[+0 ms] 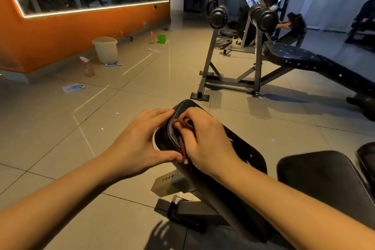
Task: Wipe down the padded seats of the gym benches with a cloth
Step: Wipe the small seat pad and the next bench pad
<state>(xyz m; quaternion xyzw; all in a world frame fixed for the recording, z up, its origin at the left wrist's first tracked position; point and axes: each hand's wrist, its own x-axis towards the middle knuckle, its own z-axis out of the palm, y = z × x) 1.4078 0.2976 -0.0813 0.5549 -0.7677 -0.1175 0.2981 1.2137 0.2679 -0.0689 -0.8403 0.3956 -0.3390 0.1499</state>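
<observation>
1. Black vinyl pad (247, 154), tilted. Far end up at centre frame, and the long axis runs from there back and to the right toward the body, under the right forearm.
2. Left hand (140, 140): gripping the pad's left side at the far end, fingers over the top corner and thumb along the near edge. Looks like a steadying hold.
3. Right hand (205, 138): on the upper face just beside the stitched seam (175, 126), fingers curled tight. No cloth made out, so cannot tell whether anything is pinched under them or only pressed against the vinyl.
4. Key relation: both hands bunched at the far end, touching it from either side. Rest of the pad lies back and right of them, along the axis. Right hand already on the upper face, so nearer the work; left only on the flank.
5. Judgement: next stroke probably a right-hand pull down the axis toward the body, left bracing the end. Needs a cloth confirmed in hand first.
6. Seat (324, 178): just right of the pad across a small gap, no hand on it.
7. Far bench (316, 61): across the floor (60, 128), well apart.
8. Bucket (105, 49) and spray bottle (88, 67): by the orange wall, well away from both hands.
</observation>
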